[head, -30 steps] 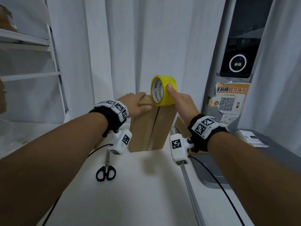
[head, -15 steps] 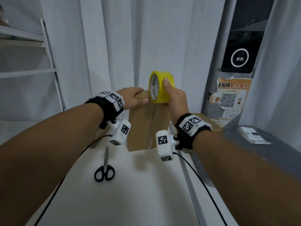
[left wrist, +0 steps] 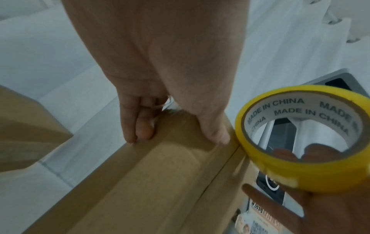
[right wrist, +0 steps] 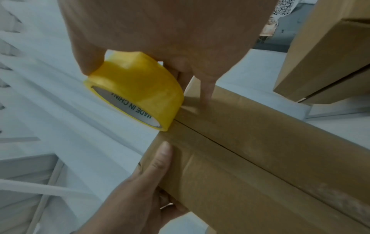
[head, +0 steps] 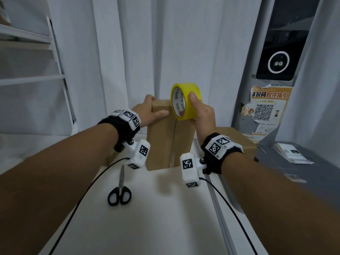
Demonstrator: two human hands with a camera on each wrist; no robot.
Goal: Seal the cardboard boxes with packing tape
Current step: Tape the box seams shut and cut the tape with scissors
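Observation:
A tall brown cardboard box (head: 161, 142) stands on end on the white table, its flap seam facing me. My left hand (head: 149, 113) grips the box's top left corner, thumb on the front face (left wrist: 216, 134) and fingers over the far edge. My right hand (head: 202, 115) holds a yellow tape roll (head: 185, 101) against the top of the seam, thumb on its outer band. In the right wrist view the tape roll (right wrist: 138, 93) touches the box (right wrist: 250, 142) at the seam's end. Whether a strip of tape is stuck down cannot be told.
Black-handled scissors (head: 119, 190) lie on the white table (head: 147, 218) near my left forearm. A second cardboard box (head: 237, 142) lies behind on the right. White curtains hang behind, a shelf (head: 27, 78) stands left, and a grey machine with papers (head: 292, 153) stands right.
The right hand has shifted the yellow roll slightly left and lower along the box top toward the seam. The left hand keeps its grip on the box corner.

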